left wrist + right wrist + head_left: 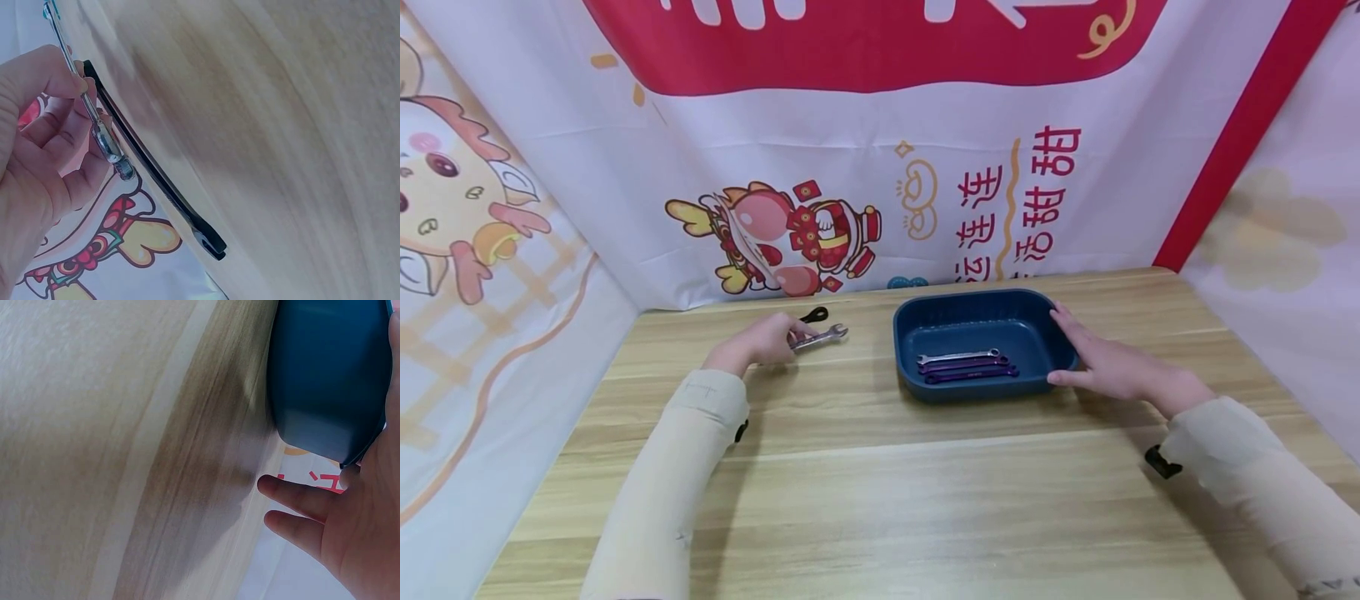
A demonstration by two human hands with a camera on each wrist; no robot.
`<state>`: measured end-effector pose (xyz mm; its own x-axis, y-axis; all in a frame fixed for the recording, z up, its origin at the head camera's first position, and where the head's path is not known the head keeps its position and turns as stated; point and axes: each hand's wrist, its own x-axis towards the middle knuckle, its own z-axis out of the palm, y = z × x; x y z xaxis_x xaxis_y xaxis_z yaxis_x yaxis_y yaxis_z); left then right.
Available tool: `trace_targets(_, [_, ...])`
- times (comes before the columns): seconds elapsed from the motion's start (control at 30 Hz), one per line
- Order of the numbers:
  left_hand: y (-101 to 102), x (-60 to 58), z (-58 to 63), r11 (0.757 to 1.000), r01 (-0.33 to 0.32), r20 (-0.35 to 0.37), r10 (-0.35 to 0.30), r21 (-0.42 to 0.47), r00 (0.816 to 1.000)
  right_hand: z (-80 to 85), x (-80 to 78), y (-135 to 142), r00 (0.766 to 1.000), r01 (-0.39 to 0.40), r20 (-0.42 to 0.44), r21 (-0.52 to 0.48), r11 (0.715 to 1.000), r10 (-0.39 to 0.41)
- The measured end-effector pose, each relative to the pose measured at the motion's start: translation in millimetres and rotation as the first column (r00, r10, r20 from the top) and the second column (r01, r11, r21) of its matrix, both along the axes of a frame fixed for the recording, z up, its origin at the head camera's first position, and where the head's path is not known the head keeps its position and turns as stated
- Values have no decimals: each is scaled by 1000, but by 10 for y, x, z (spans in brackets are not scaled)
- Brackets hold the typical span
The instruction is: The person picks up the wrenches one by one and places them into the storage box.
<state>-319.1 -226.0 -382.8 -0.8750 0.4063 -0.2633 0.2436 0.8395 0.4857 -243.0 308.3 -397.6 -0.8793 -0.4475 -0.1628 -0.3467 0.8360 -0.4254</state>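
Note:
My left hand (pixel 772 337) pinches a silver wrench (pixel 820 337) between thumb and fingers, its open end pointing right in the head view. Close behind it a black wrench (pixel 156 164) lies on the table. A dark blue tray (pixel 910 385) stands right of centre, holding a silver wrench (pixel 958 357) and two purple wrenches (pixel 972 374) side by side. At the tray's right end is my right hand (pixel 1105 367), thumb and fingers spread against the rim. In the right wrist view two straight fingers (pixel 300 497) reach out below the tray's side.
The wooden table (pixel 880 500) runs back to a white printed cloth (pixel 850 167) hanging behind it. More printed cloth (pixel 497 275) hangs along the left side, and another sheet stands on the right.

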Motion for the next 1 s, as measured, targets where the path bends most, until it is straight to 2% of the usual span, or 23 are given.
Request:
trace_targets(0.4, [76,51,112,1000,28,12,-28,-13,1000,21,1,-11,1000,12,16,-1,1000,-12])
trace_targets(0.6, [126,72,151,997,63,-20,-64,-41,998,12,-1,-11,1000,7,14,2,1000,-7])
trace_targets(0.9, [218,72,206,990,143,-77,-143,-7,987,14,-2,-4,1000,3,12,2,1000,-3])
trace_targets(1.0, [245,76,222,989,149,-79,-149,-7,986,14,-6,0,1000,1,12,2,1000,-1])
